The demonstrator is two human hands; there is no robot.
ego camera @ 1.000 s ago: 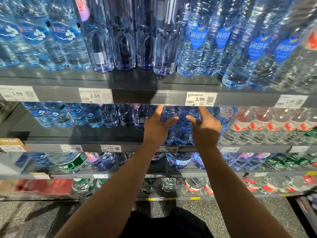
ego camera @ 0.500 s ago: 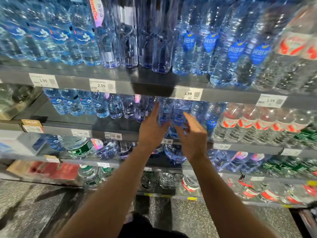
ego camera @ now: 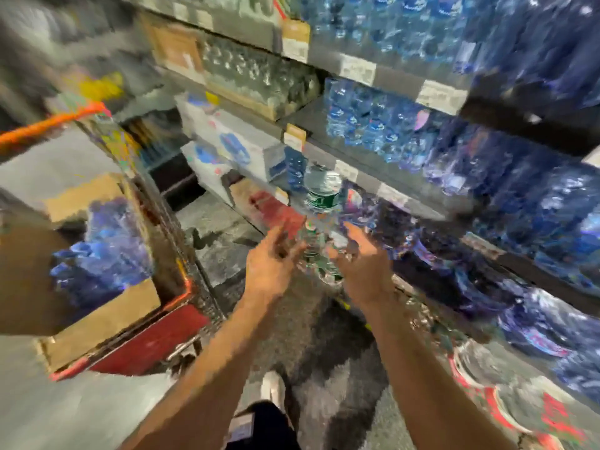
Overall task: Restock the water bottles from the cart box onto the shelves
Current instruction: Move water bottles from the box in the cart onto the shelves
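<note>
Blurred shelves (ego camera: 406, 196) right of my hands; left hand (ego camera: 271, 271) and right hand (ego camera: 363, 267) loose, empty; I should turn left to the cart box (ego camera: 107, 316), grip bottles squarely

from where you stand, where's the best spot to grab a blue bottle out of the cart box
Probably by the neck or cap end, coming from above: the blue bottles sit packed in the open-topped cardboard box, whose walls cover their sides. The picture is too blurred to show the caps. Both the left hand and right hand are empty.
</note>
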